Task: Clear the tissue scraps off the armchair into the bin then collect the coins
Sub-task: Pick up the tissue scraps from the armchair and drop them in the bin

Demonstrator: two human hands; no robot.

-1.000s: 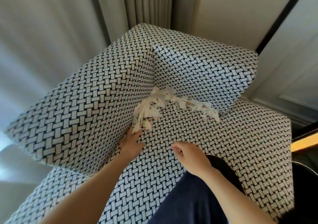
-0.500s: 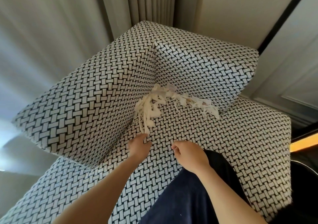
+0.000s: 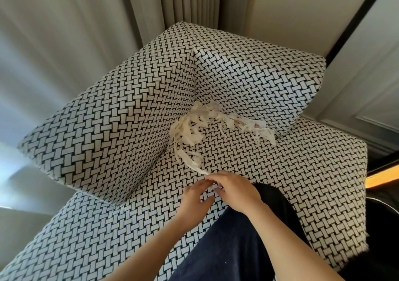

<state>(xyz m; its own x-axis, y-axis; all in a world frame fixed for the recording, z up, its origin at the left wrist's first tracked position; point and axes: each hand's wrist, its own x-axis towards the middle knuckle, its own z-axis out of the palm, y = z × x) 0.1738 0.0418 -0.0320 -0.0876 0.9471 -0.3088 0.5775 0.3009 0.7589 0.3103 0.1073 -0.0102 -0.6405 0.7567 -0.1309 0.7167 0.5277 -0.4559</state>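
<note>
Torn white tissue scraps [image 3: 194, 129] lie piled in the back corner of the black-and-white woven armchair [image 3: 302, 172], spreading right along the backrest. One long tissue strip [image 3: 190, 162] trails from the pile down the seat to my hands. My right hand [image 3: 237, 191] curls its fingers on the strip's near end. The fingertips of my left hand [image 3: 194, 196] meet that same end; whether they pinch it is hidden. A small reddish spot [image 3: 256, 126] shows among the right-hand scraps, and I cannot tell if it is a coin. No bin is in view.
The padded armrest [image 3: 108, 129] rises on the left and the backrest [image 3: 259, 75] behind. My navy trouser leg [image 3: 226, 248] rests on the seat's front. Curtains hang behind the chair. A dark object with a pale curved rim [image 3: 380, 203] stands at the right edge.
My left hand drew back from the pile toward the seat's front, dragging one strip out with it. My right hand moved up to meet it at the strip's end.
</note>
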